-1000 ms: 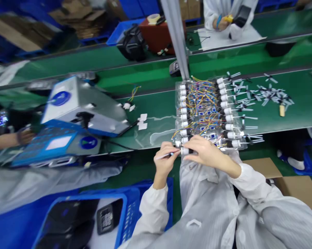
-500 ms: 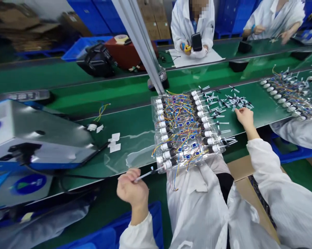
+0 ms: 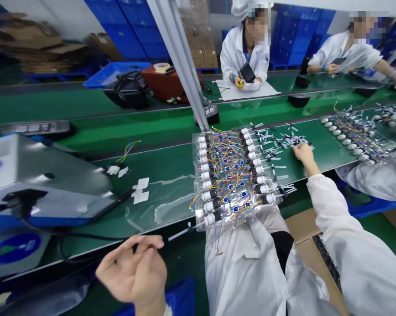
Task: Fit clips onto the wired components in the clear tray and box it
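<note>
My left hand (image 3: 134, 270) is raised off the bench's front edge, palm up, fingers loosely spread and holding nothing. Just right of its fingertips, a thin white stick with a black piece (image 3: 180, 231) juts from the nearest white-and-black cylinder (image 3: 209, 218). That cylinder belongs to a clear plastic tray (image 3: 199, 226) with two rows of such parts, coloured wires and small blue boards between them. At a loose pile of small white-and-black sticks (image 3: 292, 139), my right hand (image 3: 304, 156) has its fingers pinched together; what lies between them is hidden.
A metal post (image 3: 181, 61) rises behind the tray. On the left stands a grey-and-blue machine (image 3: 59, 175) with a black cable. White paper tags (image 3: 141, 191) lie on the green bench. Another filled tray (image 3: 349, 136) is at right. Two co-workers in white coats sit opposite.
My left hand has let go of the white stick, opened and moved left and down. My right hand stays at the pile of sticks. The view has shifted slightly.
</note>
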Motion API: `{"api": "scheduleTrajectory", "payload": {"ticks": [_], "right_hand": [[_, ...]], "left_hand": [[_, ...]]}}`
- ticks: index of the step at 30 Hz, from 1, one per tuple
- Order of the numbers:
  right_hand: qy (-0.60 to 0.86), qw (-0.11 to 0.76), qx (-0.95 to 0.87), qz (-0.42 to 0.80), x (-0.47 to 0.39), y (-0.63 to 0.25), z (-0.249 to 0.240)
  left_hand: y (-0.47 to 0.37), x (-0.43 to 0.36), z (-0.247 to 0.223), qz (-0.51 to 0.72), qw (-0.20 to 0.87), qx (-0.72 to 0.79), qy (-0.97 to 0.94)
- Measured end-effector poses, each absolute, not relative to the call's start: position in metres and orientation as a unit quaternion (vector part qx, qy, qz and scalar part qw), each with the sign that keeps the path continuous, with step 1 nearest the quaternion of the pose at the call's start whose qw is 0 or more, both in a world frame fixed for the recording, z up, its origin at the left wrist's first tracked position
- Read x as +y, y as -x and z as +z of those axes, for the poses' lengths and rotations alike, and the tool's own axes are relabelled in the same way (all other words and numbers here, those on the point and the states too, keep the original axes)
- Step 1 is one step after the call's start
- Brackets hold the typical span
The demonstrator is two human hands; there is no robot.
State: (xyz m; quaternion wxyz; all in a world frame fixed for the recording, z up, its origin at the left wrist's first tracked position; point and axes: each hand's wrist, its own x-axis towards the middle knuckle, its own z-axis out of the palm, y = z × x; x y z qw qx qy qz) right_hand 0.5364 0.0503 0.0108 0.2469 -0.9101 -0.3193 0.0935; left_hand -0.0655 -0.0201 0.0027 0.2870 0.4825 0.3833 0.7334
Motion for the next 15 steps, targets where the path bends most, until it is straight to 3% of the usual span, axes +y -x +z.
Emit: {"api": "scheduleTrajectory", "payload": {"ticks": [7,11,15], "right_hand": [[0.891,0.300,-0.331,0.086,0.016,-0.500,0.055],[0.755,0.441,-0.471,0.117,-0.022,-0.400,0.080],[0.599,0.405,-0.681,0.118,-0.042,-0.271,0.091]], "left_hand": [[0.052,-0.039,0.038,0.726,0.295,0.373,-0.497],[0.030,-0.051,0.062,0.617,0.350,0.404,-0.578],[-0.001,-0.033,0.076,0.480,0.429,0.320,-0.696]]}}
